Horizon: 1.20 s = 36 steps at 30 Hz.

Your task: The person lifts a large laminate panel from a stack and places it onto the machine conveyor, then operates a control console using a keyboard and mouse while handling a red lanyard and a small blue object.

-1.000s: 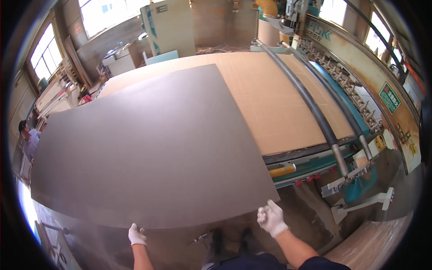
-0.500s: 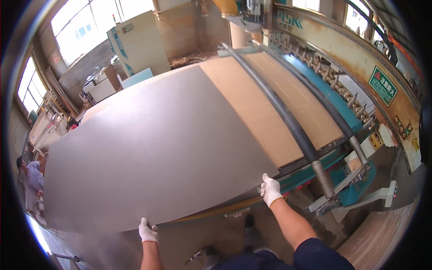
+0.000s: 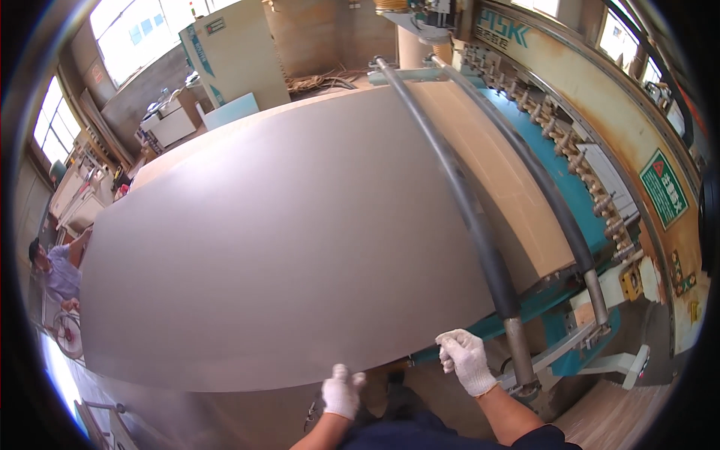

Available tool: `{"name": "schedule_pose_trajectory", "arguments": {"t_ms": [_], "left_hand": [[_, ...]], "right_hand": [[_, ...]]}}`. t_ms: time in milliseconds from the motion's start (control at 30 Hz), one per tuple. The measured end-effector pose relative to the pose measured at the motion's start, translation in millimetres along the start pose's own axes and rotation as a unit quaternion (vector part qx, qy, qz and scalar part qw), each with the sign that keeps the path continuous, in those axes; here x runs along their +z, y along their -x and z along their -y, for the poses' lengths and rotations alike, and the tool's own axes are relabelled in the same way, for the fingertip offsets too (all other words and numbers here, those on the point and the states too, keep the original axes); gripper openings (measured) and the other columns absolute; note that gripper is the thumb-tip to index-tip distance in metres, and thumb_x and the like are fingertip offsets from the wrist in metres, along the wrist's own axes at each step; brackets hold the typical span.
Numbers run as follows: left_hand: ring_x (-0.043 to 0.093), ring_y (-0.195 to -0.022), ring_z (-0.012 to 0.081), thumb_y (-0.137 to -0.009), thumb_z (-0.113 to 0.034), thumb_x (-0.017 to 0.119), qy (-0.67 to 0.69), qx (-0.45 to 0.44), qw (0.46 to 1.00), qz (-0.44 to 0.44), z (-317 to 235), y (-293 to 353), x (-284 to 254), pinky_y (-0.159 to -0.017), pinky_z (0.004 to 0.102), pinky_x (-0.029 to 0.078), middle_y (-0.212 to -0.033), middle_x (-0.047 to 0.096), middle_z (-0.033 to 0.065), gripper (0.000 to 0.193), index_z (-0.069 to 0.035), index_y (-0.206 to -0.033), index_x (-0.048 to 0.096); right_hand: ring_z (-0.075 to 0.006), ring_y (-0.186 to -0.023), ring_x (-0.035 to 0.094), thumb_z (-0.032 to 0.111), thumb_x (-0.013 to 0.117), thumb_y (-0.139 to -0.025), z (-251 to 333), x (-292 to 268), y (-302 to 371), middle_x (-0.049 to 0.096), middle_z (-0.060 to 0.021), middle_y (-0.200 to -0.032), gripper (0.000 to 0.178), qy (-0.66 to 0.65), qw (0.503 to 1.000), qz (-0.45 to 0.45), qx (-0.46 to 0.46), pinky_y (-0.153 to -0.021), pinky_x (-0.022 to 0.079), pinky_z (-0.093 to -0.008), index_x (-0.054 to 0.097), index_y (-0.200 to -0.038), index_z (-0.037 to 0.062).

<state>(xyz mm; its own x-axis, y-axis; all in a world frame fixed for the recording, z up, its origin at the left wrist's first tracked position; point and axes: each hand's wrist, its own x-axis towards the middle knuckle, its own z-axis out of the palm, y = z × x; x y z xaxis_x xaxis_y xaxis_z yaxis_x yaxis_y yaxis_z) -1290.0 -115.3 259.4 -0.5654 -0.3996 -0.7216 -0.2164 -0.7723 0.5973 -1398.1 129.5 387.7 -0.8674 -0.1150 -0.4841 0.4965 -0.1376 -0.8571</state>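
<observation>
A large grey sheet (image 3: 277,247) lies over a tan board (image 3: 491,157), its right part passing beneath a dark roller bar (image 3: 465,187). My left hand (image 3: 342,391), in a white knitted glove, is closed on the near edge of the sheet, with fingertips over its top face. My right hand (image 3: 466,363), gloved alike, is beside the same edge further right, close to the bar's near end. Its fingers are curled in, and I see nothing in them.
A second roller bar (image 3: 532,165) runs parallel, before a machine beam (image 3: 592,97) with a row of nozzles. Metal brackets (image 3: 570,337) jut out at the near right. A co-worker (image 3: 61,274) stands at the sheet's far left end. A tall cabinet (image 3: 236,56) stands behind.
The grey sheet has slid right, under the first roller bar, covering more tan board. My left hand has moved right along the edge; my right hand has come lower and slightly right, its fingers curling.
</observation>
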Motion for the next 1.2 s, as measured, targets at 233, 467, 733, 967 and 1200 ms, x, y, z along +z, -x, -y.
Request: {"name": "schedule_pose_trajectory", "arguments": {"t_ms": [233, 467, 733, 967, 1200], "left_hand": [[0.064, -0.084, 0.0249, -0.091, -0.027, 0.066, -0.227, -0.157, 0.957, 0.092, -41, 41, -81, -0.077, 0.0374, 0.052, -0.092, 0.066, 0.011, 0.03, 0.0, -0.102, 0.062], [0.043, -0.13, 0.036, -0.09, -0.054, 0.066, 0.12, 0.043, 0.978, -0.166, -145, -18, -273, -0.108, 0.0482, 0.042, -0.149, 0.036, 0.0186, 0.093, -0.005, -0.154, 0.019], [0.062, -0.097, 0.0274, -0.091, -0.052, 0.066, -0.137, 0.028, 0.955, -0.263, -202, -102, -280, -0.08, 0.0425, 0.054, -0.128, 0.06, 0.0144, 0.067, -0.003, -0.135, 0.055], [0.045, -0.049, 0.0175, -0.087, -0.05, 0.07, -0.183, 0.112, 0.905, -0.367, -189, -139, -276, -0.047, 0.0332, 0.041, -0.062, 0.047, 0.0018, 0.048, -0.003, -0.089, 0.059], [0.044, -0.049, 0.0188, -0.094, -0.041, 0.064, -0.01, -0.026, 0.96, -0.278, -198, -91, -149, -0.044, 0.033, 0.041, -0.067, 0.045, 0.0045, 0.042, -0.004, -0.099, 0.046]], "right_hand": [[-0.0059, -0.051, 0.05, 0.007, 0.06, -0.096, 38, -39, -42, 0.058, -0.0014, -0.069, 0.005, 0.055, 0.976, -0.152, -0.149, -0.044, 0.042, -0.021, 0.063, -0.097, 0.0031], [-0.0137, -0.058, 0.058, 0.015, 0.062, -0.091, 32, -151, -70, 0.062, -0.0051, -0.073, 0.013, 0.13, 0.898, -0.394, -0.147, -0.051, 0.049, -0.0286, 0.064, -0.097, 0.0035], [-0.0322, -0.118, 0.06, 0.046, 0.074, -0.081, -35, -255, -113, 0.061, -0.026, -0.131, 0.074, 0.215, 0.848, -0.464, 0.14, -0.102, 0.043, -0.0391, 0.06, -0.127, -0.0098], [-0.032, -0.125, 0.049, 0.03, 0.078, -0.085, -69, -272, -146, 0.051, -0.0192, -0.142, 0.067, -0.152, 0.937, -0.309, 0.061, -0.107, 0.038, -0.042, 0.052, -0.135, -0.0072], [-0.0317, -0.116, 0.056, 0.029, 0.076, -0.086, -15, -235, -128, 0.054, -0.0189, -0.138, 0.059, -0.194, 0.9, -0.389, 0.041, -0.096, 0.045, -0.0491, 0.056, -0.131, -0.0034]]}}
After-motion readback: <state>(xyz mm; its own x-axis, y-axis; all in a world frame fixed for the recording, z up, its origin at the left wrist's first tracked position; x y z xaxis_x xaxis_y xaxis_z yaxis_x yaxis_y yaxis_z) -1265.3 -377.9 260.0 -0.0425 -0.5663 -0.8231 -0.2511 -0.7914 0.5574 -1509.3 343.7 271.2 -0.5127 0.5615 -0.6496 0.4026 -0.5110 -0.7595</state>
